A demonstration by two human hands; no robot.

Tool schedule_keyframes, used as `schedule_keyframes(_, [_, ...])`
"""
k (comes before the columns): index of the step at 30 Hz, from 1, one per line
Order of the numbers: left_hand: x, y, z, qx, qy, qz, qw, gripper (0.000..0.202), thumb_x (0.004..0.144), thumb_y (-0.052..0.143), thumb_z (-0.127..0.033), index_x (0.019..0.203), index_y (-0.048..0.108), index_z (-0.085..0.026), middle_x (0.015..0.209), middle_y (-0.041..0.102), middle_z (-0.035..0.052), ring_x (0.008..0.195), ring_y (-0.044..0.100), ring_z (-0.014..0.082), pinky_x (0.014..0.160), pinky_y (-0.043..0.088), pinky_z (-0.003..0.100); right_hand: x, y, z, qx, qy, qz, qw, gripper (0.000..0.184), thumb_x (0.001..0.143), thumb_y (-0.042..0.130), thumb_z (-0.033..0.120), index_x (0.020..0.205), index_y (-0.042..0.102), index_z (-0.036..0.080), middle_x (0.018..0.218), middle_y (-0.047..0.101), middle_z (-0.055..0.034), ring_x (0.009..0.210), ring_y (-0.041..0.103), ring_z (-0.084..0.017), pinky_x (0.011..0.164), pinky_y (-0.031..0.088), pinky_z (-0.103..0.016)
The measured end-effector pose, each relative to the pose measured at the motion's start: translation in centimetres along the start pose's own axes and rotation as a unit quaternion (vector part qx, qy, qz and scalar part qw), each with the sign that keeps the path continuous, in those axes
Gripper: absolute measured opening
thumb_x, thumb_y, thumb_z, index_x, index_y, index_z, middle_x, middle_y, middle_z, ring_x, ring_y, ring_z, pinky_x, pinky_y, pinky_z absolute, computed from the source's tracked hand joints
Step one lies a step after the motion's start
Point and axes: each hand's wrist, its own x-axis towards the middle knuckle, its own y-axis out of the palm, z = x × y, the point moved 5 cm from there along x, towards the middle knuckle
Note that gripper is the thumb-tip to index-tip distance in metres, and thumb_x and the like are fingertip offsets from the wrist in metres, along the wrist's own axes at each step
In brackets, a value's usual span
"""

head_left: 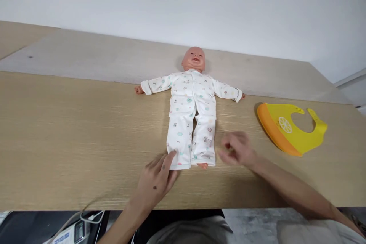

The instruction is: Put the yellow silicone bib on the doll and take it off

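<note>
A baby doll [192,101] in white printed pyjamas lies on its back on the wooden table [71,133], arms spread, head toward the wall. My left hand [158,179] rests flat at the hem of the doll's left-side trouser leg, fingers stretched out and touching the cloth. My right hand [237,149] hovers just right of the other trouser leg, blurred by motion, fingers loosely curled with nothing visible in them. A yellow and orange silicone bib [290,127] lies on the table to the right of the doll.
A white wall runs behind the table. Below the table's near edge at the left sit a white cable and a small device [77,228]. The person's lap shows at the bottom centre.
</note>
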Motion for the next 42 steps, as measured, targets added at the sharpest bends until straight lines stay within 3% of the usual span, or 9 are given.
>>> schedule_keyframes(3, [-0.3,0.0,-0.1,-0.006,0.008,-0.015,1.0,0.036,0.09,0.046,-0.013,0.123,0.039,-0.025,0.079,0.069,0.0075,0.059,0.069,0.026,0.048,0.055,0.035,-3.2,1.6,2.2,-0.078,-0.043,0.042,0.995,0.015,0.089,0.055,0.034,0.09,0.048,0.021,0.06,0.057,0.0013,0.049,0.051,-0.012,0.046,0.036,-0.028])
schedule_keyframes(8, [-1.3,0.1,-0.8,-0.008,0.051,-0.038,0.998,0.03,0.09,0.045,-0.009,0.119,0.044,-0.019,0.07,0.067,0.0014,0.047,0.062,0.0166,0.045,0.047,0.027,-4.4,3.7,1.6,-0.118,-0.019,0.071,0.99,0.01,0.089,0.047,0.018,0.097,0.051,0.02,0.066,0.065,0.0005,0.053,0.059,-0.013,0.052,0.041,-0.027])
schedule_keyframes(12, [-1.8,-0.6,-1.5,0.007,0.125,-0.066,0.99,0.03,0.088,0.047,-0.005,0.117,0.048,-0.014,0.065,0.065,-0.0003,0.051,0.063,0.0143,0.049,0.046,0.024,-4.5,3.0,1.7,-0.108,-0.052,0.092,0.989,0.012,0.089,0.042,0.011,0.094,0.05,0.019,0.065,0.062,0.0022,0.052,0.057,-0.012,0.051,0.036,-0.027])
schedule_keyframes(19, [-0.1,-2.1,-1.5,0.233,0.148,-0.08,0.958,0.027,0.078,0.068,-0.01,0.101,0.055,-0.018,0.085,0.069,0.0075,0.07,0.067,0.0216,0.061,0.052,0.032,-4.7,1.6,2.5,-0.108,-0.097,0.123,0.982,0.012,0.089,0.043,0.013,0.083,0.051,0.019,0.056,0.051,0.0033,0.049,0.049,-0.012,0.052,0.027,-0.029])
schedule_keyframes(27, [0.8,-0.6,-4.3,0.09,0.228,-0.088,0.966,0.014,0.082,0.057,-0.008,0.075,0.054,-0.019,0.07,0.065,0.0025,0.073,0.067,0.0176,0.068,0.054,0.028,-4.4,0.4,2.6,-0.016,-0.06,0.102,0.993,0.01,0.087,0.046,0.012,0.086,0.052,0.021,0.059,0.056,0.0051,0.05,0.051,-0.01,0.053,0.033,-0.026])
schedule_keyframes(31, [4.5,-2.3,-0.3,0.054,0.082,-0.056,0.994,0.016,0.089,0.051,-0.013,0.074,0.054,-0.019,0.068,0.061,0.0013,0.063,0.059,0.0134,0.059,0.045,0.025,-4.0,-0.1,1.2,0.083,0.002,0.079,0.993,0.003,0.091,0.053,0.02,0.09,0.054,0.021,0.054,0.051,0.0082,0.045,0.047,-0.006,0.05,0.035,-0.021])
schedule_keyframes(37, [11.6,-1.7,5.9,0.257,-0.051,0.057,0.963,0.025,0.087,0.049,-0.027,0.104,0.063,-0.014,0.091,0.068,0.0135,0.084,0.063,0.0271,0.059,0.04,0.031,-1.1,0.8,-4.6,-0.226,0.08,0.02,0.971,0.014,0.094,0.053,0.025,0.1,0.062,0.017,0.079,0.07,-0.0034,0.06,0.061,-0.015,0.055,0.038,-0.027])
schedule_keyframes(39, [12.5,-0.7,6.8,0.284,-0.07,0.096,0.952,0.025,0.088,0.047,-0.025,0.103,0.063,-0.014,0.093,0.068,0.0143,0.084,0.063,0.0273,0.059,0.038,0.031,-0.2,1.9,-6.3,-0.273,0.096,0.046,0.956,0.02,0.093,0.052,0.027,0.107,0.062,0.016,0.09,0.072,-0.0069,0.068,0.064,-0.018,0.058,0.038,-0.029])
schedule_keyframes(42, [12.5,0.8,7.4,0.268,-0.072,0.12,0.953,0.023,0.089,0.043,-0.021,0.095,0.064,-0.015,0.088,0.068,0.0137,0.08,0.064,0.0258,0.058,0.036,0.03,0.3,3.2,-7.2,-0.303,0.068,0.052,0.949,0.016,0.093,0.051,0.023,0.096,0.064,0.015,0.081,0.069,-0.0058,0.064,0.061,-0.017,0.056,0.034,-0.029])
